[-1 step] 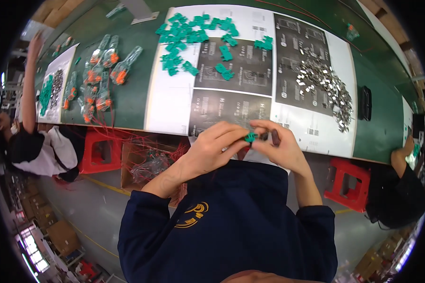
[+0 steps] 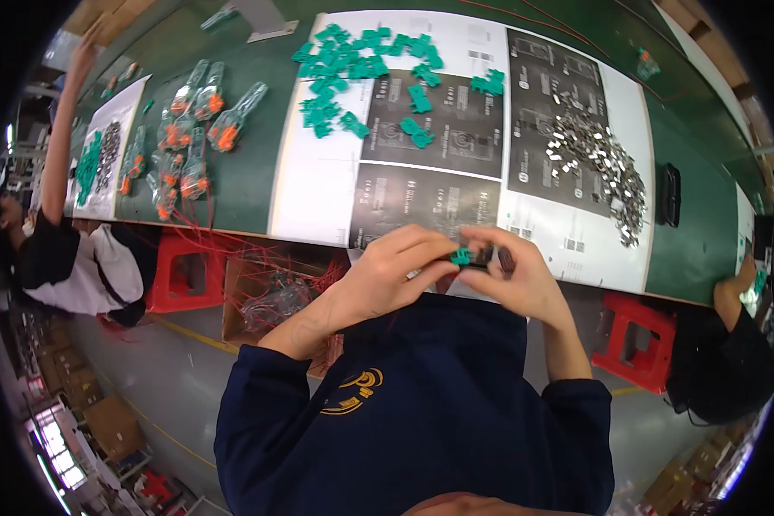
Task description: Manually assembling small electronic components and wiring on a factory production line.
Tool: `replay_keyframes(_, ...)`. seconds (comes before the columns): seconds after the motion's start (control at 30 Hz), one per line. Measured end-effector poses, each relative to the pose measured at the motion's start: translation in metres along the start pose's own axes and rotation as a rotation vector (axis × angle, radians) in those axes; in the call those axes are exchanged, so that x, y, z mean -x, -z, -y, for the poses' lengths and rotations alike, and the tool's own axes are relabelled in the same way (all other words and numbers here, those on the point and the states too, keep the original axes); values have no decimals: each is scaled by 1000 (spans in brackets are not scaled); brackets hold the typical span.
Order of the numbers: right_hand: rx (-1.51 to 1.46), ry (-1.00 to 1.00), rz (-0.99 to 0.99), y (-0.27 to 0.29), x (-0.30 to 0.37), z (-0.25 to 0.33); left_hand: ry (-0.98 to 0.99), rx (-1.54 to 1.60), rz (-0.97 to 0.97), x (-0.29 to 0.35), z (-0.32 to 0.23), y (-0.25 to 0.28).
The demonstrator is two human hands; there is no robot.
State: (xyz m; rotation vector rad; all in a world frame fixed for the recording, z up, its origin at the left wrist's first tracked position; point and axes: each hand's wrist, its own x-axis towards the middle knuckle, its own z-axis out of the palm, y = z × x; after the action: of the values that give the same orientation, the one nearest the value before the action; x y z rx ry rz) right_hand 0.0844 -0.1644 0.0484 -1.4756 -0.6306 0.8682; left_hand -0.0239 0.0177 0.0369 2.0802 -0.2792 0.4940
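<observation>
Just off the table's front edge, my left hand (image 2: 408,262) pinches a small green plastic part (image 2: 462,256) between thumb and fingertips. Facing it, my right hand (image 2: 520,275) is closed, thumb and forefinger reaching to the green part's right side. A dark, narrow object (image 2: 506,261) shows between the right fingers; its kind cannot be made out. Beyond the hands, loose green plastic parts (image 2: 344,64) lie heaped on the printed sheets. Many small shiny metal pieces (image 2: 619,181) are scattered on the sheet farther right.
Clear pouch-like pieces with orange ends (image 2: 193,129) and red wires lie on the green table (image 2: 241,189) at left. A black case (image 2: 667,193) sits at right. Beneath the edge stands a carton (image 2: 236,301). Red stools (image 2: 189,271) flank me; people work on both sides.
The whole view has shifted slightly. My right fingers have changed position around the green part, and more of that part and the dark material beside it now shows between my hands.
</observation>
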Motion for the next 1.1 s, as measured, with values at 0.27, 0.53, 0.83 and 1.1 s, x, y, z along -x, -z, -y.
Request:
replay_keyframes(0.27,720,424,297,6,11,31,-30,188,232,-3,-10,16)
replay_keyframes(0.53,759,434,302,14,7,38,-1,308,233,-16,3,11)
replay_keyframes(0.83,128,267,-885,242,46,63,586,-1122,-197,-7,150,222)
replay_keyframes(1.1,-169,197,-1206,423,87,37,928,-377,-111,-76,123,241)
